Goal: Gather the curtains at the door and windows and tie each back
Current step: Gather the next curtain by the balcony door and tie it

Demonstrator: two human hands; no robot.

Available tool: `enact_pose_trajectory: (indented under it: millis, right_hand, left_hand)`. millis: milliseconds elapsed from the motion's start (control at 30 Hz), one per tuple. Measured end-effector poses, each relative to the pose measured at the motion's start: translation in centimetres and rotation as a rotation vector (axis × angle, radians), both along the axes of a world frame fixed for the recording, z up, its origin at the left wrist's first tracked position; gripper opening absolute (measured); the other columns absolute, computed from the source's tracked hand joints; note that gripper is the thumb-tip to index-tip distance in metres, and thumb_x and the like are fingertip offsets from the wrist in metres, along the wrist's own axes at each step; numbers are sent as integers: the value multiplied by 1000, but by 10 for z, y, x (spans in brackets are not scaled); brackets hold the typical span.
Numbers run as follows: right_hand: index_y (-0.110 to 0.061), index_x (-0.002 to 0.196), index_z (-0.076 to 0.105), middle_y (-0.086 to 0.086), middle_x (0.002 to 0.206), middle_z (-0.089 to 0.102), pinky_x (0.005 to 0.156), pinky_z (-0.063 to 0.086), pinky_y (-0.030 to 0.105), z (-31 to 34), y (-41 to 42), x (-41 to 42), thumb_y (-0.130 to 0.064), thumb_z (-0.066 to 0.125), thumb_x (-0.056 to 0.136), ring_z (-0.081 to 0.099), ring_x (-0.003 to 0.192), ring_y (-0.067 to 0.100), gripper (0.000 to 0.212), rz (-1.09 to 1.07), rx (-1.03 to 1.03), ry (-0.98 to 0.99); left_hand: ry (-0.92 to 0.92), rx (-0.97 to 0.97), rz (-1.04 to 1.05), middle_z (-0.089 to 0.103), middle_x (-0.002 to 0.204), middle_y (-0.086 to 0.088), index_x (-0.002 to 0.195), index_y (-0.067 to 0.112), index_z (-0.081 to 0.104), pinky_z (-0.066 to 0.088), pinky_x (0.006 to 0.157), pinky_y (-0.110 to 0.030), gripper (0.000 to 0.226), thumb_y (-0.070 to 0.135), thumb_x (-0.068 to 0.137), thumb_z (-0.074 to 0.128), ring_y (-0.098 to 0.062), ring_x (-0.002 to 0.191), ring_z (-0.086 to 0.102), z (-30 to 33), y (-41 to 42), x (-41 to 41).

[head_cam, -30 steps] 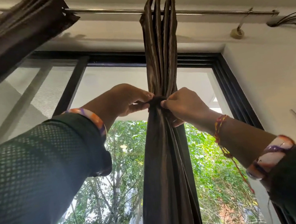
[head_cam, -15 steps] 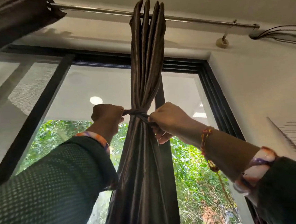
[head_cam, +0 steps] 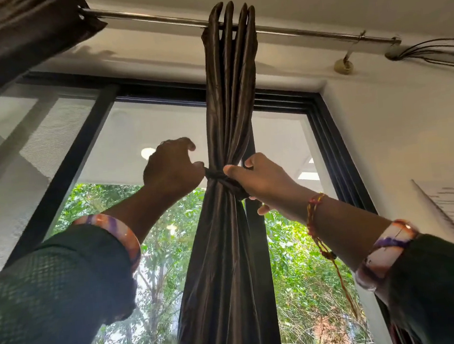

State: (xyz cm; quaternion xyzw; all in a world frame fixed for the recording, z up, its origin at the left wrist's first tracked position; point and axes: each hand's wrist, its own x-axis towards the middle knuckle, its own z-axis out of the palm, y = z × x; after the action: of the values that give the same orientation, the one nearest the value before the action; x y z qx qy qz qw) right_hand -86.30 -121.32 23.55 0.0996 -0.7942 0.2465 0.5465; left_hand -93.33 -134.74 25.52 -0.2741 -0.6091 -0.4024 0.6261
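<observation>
curtain (head_cam: 236, 254): its lower end runs off the bottom edge, so you can't see how far it hangs.
tie band (head_cam: 215, 176): mostly covered by your right hand (head_cam: 262, 181); whether it is knotted can't be told.
left hand (head_cam: 171, 171): you see only its back; the fingertips are hidden.
second curtain (head_cam: 13, 40): cut off at the top-left corner.
wires (head_cam: 436, 53): run off the right edge.

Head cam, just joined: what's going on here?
A person is tying back a gathered dark curtain that hangs from a metal rod in front of a window. The left hand and right hand each pinch an end of a dark tie band wrapped round the bunched fabric. The band sits snug at the waist. A second curtain hangs at upper left.
</observation>
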Motion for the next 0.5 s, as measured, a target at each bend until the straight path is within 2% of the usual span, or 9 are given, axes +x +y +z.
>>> enact_pose_trajectory:
  millis: [67,133,233,300,433,500]
  right_hand:
    - [-10,130,34,3,111,46,89,50,47,3,-7,1,-47,55,87,53,104,26,61,6,8,14]
    - [-9,129,33,4,113,49,88,51,48,8,-13,-1,-47,57,85,55,103,27,63,-21,29,55]
    - [-10,130,30,12,123,53,89,50,49,13,-20,-6,-50,61,79,57,107,34,72,-58,31,94]
    - [-11,133,24,16,128,50,91,49,49,17,-23,-10,-50,62,77,56,110,37,78,-85,40,101]
    - [-10,145,0,19,140,41,100,43,48,29,-27,-19,-48,66,78,49,121,37,102,-139,13,92]
    - [-8,146,-12,18,141,42,102,41,45,32,-27,-26,-47,67,78,47,124,36,111,-160,-5,72]
  left_hand:
    - [30,-27,-2,59,122,-9,113,15,60,42,87,-32,34,21,80,63,-27,110,55,1,-1,9]
    - [40,-50,-34,61,116,-7,107,14,63,41,86,-30,29,19,78,63,-24,108,56,4,-2,17]
    - [62,-79,-77,66,109,-4,95,16,68,47,89,-33,21,11,78,57,-23,103,59,10,-6,24]
    - [70,-92,-72,68,105,-5,92,16,71,49,89,-36,25,6,79,53,-24,100,61,13,-9,27]
    - [29,-116,-24,69,107,-8,93,16,71,51,88,-38,27,4,80,50,-26,96,63,17,-19,25]
    - [2,-137,-12,68,108,-10,96,13,71,51,79,-33,27,3,83,49,-26,83,62,17,-21,25]
